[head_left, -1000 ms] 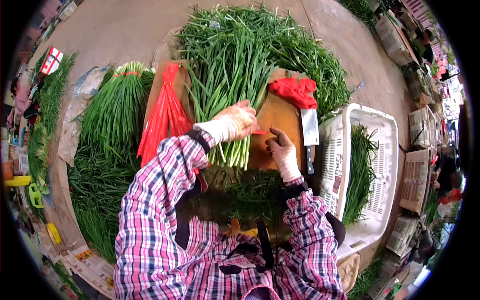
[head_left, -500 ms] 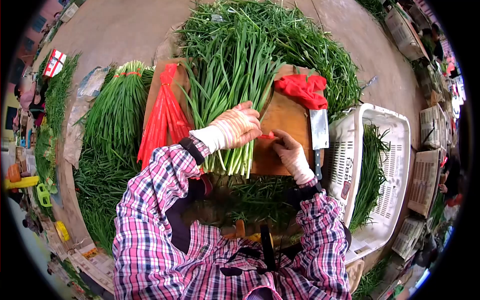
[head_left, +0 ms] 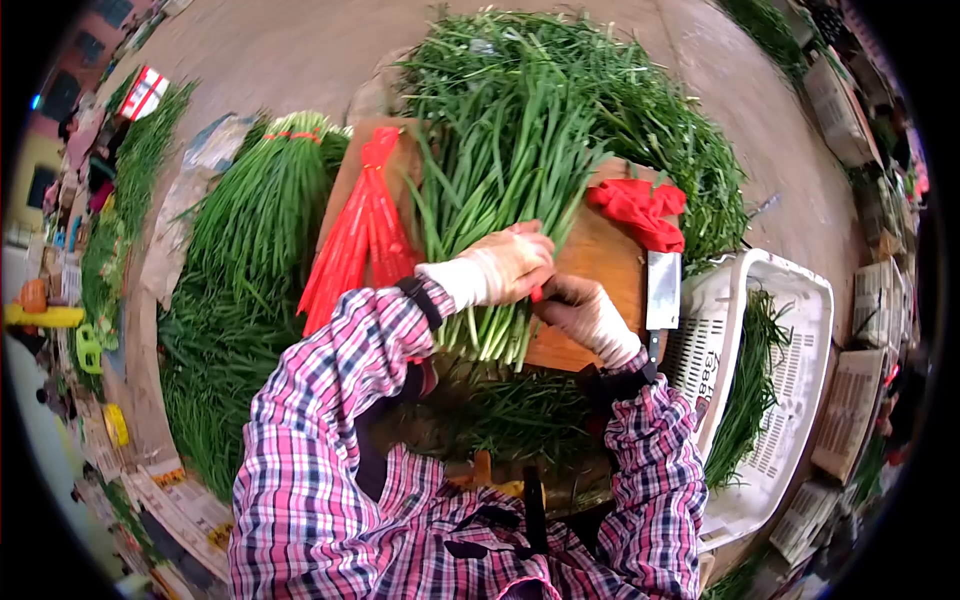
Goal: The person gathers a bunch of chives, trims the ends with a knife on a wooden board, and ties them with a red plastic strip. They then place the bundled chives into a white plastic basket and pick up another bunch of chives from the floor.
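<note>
Mostly hidden, red strip (head_left: 537, 294) pinched in right hand (head_left: 583, 312), left hand (head_left: 506, 268) across green stalks (head_left: 512, 185), grip unclear

Bare grey-brown floor (head_left: 310, 50) spreads beyond the fingers (head_left: 528, 238), running down to their left and right. Far off to their upper left stands a pink wall (head_left: 98, 73) with dark windows (head_left: 60, 97), a pale yellowish wall (head_left: 42, 155) next to it. Pale crates (head_left: 848, 410) line the floor well to their right. The light is bright, the far edges blurred.
</note>
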`<control>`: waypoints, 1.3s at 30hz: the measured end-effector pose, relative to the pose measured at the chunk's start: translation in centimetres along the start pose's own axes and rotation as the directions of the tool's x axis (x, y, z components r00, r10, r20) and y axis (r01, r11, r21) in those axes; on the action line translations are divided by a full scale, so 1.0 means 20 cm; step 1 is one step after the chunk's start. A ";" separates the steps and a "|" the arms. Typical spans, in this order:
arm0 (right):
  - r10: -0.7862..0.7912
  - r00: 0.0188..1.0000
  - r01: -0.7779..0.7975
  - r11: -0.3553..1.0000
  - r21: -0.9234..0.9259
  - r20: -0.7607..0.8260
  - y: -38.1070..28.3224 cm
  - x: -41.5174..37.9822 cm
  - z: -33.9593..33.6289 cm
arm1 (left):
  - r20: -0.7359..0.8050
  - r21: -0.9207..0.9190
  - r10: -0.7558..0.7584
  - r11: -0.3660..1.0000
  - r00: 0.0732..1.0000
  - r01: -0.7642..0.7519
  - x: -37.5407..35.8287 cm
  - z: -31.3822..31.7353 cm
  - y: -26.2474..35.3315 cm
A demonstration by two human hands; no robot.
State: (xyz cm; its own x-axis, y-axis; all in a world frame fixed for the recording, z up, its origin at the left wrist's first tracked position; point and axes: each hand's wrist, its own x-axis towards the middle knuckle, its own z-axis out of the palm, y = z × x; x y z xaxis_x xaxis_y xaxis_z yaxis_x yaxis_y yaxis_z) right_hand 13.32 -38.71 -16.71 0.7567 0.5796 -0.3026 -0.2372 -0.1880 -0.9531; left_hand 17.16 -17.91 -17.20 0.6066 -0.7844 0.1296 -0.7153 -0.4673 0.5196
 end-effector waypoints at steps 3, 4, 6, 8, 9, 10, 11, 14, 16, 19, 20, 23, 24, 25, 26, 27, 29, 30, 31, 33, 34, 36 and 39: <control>0.031 0.992 -0.028 0.999 0.030 -0.120 -0.05 0.02 0.05 | -0.024 -0.369 -0.127 0.923 0.992 0.109 0.00 0.01 -0.06; 0.046 0.994 -0.052 0.997 -0.057 -0.099 -0.03 0.03 0.03 | -0.192 -0.539 -0.179 0.841 0.965 0.049 -0.04 -0.04 0.00; 0.039 0.994 -0.048 0.995 -0.087 -0.103 -0.01 0.04 0.04 | -0.413 -0.550 -0.212 0.834 0.886 -0.056 -0.13 -0.23 0.09; 0.051 0.990 -0.064 0.993 -0.097 -0.129 -0.03 0.03 0.04 | -0.587 -0.560 -0.361 0.828 0.725 -0.042 -0.27 -0.35 0.16; 0.056 0.988 -0.073 0.991 -0.116 -0.145 -0.03 0.03 0.03 | -0.621 -0.604 -0.483 0.797 0.617 0.015 -0.36 -0.42 0.24; 0.060 0.985 -0.082 0.988 -0.133 -0.162 -0.02 0.03 0.03 | -0.639 -0.654 -0.581 0.755 0.504 0.041 -0.45 -0.42 0.25; 0.057 0.984 -0.077 0.990 -0.114 -0.168 -0.02 0.03 0.03 | -0.640 -0.704 -0.667 0.708 0.380 0.057 -0.54 -0.39 0.25; 0.064 0.978 -0.077 0.995 -0.059 -0.200 -0.01 0.03 0.05 | -0.310 -0.950 -0.936 0.301 0.168 -0.080 -0.78 -0.12 0.12; 0.079 0.973 -0.088 0.996 -0.033 -0.218 0.02 0.04 0.05 | -0.051 -0.998 -0.987 0.045 0.151 -0.043 -0.81 0.00 0.11; 0.090 0.974 -0.087 0.996 0.020 -0.209 0.03 0.04 0.04 | 0.212 -0.976 -0.968 -0.216 0.136 -0.008 -0.75 0.04 0.15; 0.092 0.974 -0.085 0.995 0.043 -0.206 0.04 0.04 0.04 | 0.233 -0.972 -0.964 -0.227 0.126 0.062 -0.74 0.09 0.09; 0.103 0.973 -0.101 0.995 0.018 -0.209 0.04 0.04 0.03 | 0.229 -0.970 -0.960 -0.210 0.162 0.125 -0.64 0.09 0.04; 0.113 0.973 -0.112 0.994 0.018 -0.203 0.03 0.03 0.03 | 0.187 -0.976 -0.978 -0.175 0.088 0.127 -0.61 0.12 0.00; 0.111 0.976 -0.108 0.994 0.023 -0.189 0.02 0.03 0.03 | 0.125 -0.978 -0.986 -0.104 0.114 0.179 -0.61 0.16 -0.07; 0.108 0.978 -0.104 0.994 0.030 -0.178 0.01 0.02 0.03 | 0.097 -0.967 -0.993 -0.078 0.064 0.243 -0.61 0.21 -0.13; 0.105 0.980 -0.100 0.994 0.038 -0.167 0.02 0.02 0.03 | 0.065 -0.950 -0.998 -0.056 0.018 0.309 -0.60 0.23 -0.16; 0.094 0.984 -0.088 0.995 0.047 -0.153 0.03 0.01 0.02 | 0.009 -0.975 -1.000 -0.008 0.005 0.222 -0.61 0.31 -0.20; 0.088 0.985 -0.081 0.995 0.049 -0.147 0.04 0.01 0.01 | -0.018 -0.984 -1.000 0.018 -0.001 0.177 -0.61 0.32 -0.20; 0.086 0.986 -0.079 0.995 0.053 -0.140 0.05 0.01 0.01 | 0.054 -0.994 -0.998 -0.055 -0.010 0.092 -0.62 0.32 -0.20; 0.081 0.989 -0.074 0.996 0.059 -0.123 0.07 0.01 -0.01 | -0.035 -0.999 -0.999 0.035 -0.011 0.036 -0.62 0.33 -0.17; 0.074 0.991 -0.067 0.996 0.058 -0.112 0.07 0.00 -0.02 | -0.038 -0.988 -0.999 0.042 0.028 0.150 -0.61 0.28 -0.15; 0.089 0.987 -0.087 0.996 0.019 -0.133 0.06 -0.01 -0.03 | -0.115 -0.966 -0.993 0.112 0.001 0.232 -0.60 0.25 -0.11; 0.079 0.989 -0.079 0.997 0.001 -0.122 0.01 -0.01 -0.04 | -0.263 -0.964 -0.964 0.264 0.024 0.039 -0.59 0.26 -0.04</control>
State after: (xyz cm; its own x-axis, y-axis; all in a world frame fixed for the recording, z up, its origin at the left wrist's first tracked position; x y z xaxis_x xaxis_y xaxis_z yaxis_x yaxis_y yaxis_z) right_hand 13.64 -39.53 -16.93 0.8042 0.4621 -0.3739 -0.2971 -0.2323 -0.9262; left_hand 8.78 -10.32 -23.57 0.7956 0.5393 -0.2760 0.1696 0.2391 0.9561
